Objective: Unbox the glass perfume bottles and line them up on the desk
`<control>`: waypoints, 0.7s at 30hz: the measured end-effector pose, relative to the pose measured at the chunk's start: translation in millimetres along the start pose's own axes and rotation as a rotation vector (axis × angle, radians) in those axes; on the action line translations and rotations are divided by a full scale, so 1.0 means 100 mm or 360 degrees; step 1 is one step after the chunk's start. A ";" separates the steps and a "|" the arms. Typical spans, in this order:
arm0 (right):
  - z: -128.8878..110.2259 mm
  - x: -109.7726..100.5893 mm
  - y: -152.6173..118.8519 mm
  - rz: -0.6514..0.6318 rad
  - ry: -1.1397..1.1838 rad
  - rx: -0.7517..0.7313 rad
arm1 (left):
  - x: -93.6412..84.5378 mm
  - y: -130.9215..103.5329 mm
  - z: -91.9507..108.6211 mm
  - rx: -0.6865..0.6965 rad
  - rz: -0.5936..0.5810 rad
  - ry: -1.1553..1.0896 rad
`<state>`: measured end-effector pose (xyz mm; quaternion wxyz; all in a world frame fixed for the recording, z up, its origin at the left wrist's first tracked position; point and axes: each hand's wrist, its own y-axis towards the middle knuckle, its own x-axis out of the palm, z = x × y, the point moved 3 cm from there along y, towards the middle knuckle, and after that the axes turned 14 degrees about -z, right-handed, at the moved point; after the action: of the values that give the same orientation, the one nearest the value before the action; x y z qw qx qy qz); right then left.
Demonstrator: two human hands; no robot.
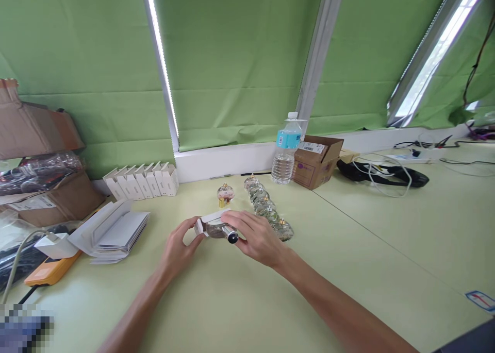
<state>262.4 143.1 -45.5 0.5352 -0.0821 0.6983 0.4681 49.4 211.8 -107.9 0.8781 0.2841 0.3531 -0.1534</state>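
Note:
My left hand (180, 246) pinches one end of a small white carton (214, 217) with an open end flap. My right hand (258, 235) is closed around a rounded glass perfume bottle (215, 230) with a shiny silver, black-ended cap (231, 234), held against the carton. Its fingers also touch the carton's upper edge; how far the bottle is inside the carton I cannot tell. Behind my hands stands another round glass bottle (225, 192) with a gold top, a small gold cap (221, 203) beside it. Right of that runs a row of several similar glass bottles (266, 204).
Several white cartons (141, 182) stand in a row at the back left. Flat folded white cartons (116, 237) are stacked nearer. A water bottle (286, 149) stands beside a brown cardboard box (315, 162). A black strap (382, 175) and cables lie right; parcels (50, 188) pile up left.

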 end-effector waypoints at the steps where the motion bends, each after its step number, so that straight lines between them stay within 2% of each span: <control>1: 0.01 0.02 0.00 -0.0014 -0.0011 0.0022 | 0.01 0.00 0.00 0.0013 0.0001 0.0011; 6: 0.06 0.07 -0.01 -0.0064 -0.0001 0.0183 | 0.03 -0.02 0.02 0.0041 0.0012 0.0051; 13: 0.02 0.05 0.01 -0.0113 0.0036 0.0131 | 0.04 -0.03 0.05 0.0046 0.0001 0.0049; 21: -0.02 0.08 0.03 -0.0239 0.0094 0.0093 | 0.08 -0.02 0.03 0.0074 -0.0096 -0.0029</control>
<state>256.2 146.7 -49.9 0.5501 -0.1324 0.7191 0.4034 56.2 208.0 -112.6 0.8694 0.2921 0.3500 -0.1906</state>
